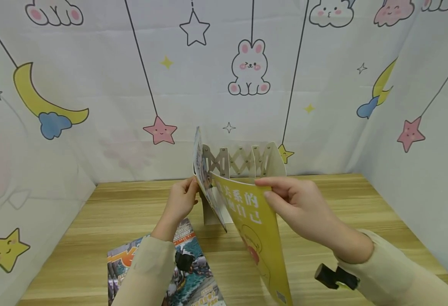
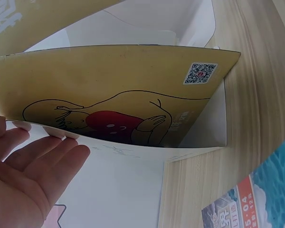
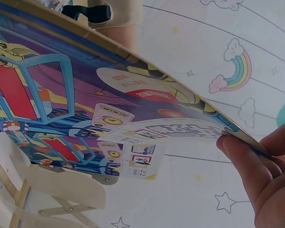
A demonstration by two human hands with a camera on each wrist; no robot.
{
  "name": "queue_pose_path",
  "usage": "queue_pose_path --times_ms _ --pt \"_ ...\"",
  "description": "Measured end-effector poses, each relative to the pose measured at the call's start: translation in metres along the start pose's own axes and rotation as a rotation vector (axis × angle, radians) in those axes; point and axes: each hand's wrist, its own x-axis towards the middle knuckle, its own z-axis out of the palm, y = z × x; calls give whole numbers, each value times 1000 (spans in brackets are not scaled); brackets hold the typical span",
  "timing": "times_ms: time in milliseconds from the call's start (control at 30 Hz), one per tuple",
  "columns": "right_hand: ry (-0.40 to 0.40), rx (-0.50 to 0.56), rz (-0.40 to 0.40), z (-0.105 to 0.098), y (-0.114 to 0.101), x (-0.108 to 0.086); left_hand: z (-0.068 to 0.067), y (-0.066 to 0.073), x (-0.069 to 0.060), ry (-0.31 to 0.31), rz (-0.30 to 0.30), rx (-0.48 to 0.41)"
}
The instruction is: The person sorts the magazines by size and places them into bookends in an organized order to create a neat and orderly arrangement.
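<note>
In the head view, my right hand [image 1: 300,208] pinches the top edge of a yellow magazine [image 1: 262,246] with white lettering, which hangs tilted in front of the rack. Its other side, seen in the right wrist view, has a purple and blue illustrated cover [image 3: 85,80]. My left hand [image 1: 179,197] pinches the edge of another magazine [image 1: 204,178] standing at the left end of a beige expandable book rack [image 1: 271,159]. The left wrist view shows that magazine's yellow side [image 2: 133,71], with a line drawing and a QR code, beside the rack's pale end plate.
Overlapping magazines [image 1: 197,267] with a motorcycle-like picture lie on the wooden table [image 1: 94,216] at front left, partly under my left forearm. A white patterned curtain [image 1: 109,85] encloses the back and sides. The rack's crossed slats [image 1: 240,159] run to the right.
</note>
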Motion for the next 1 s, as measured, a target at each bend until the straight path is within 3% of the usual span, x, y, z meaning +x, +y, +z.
queue_pose_path --times_ms 1000 --pt "10 45 -6 9 -8 14 2 1 1 18 12 1"
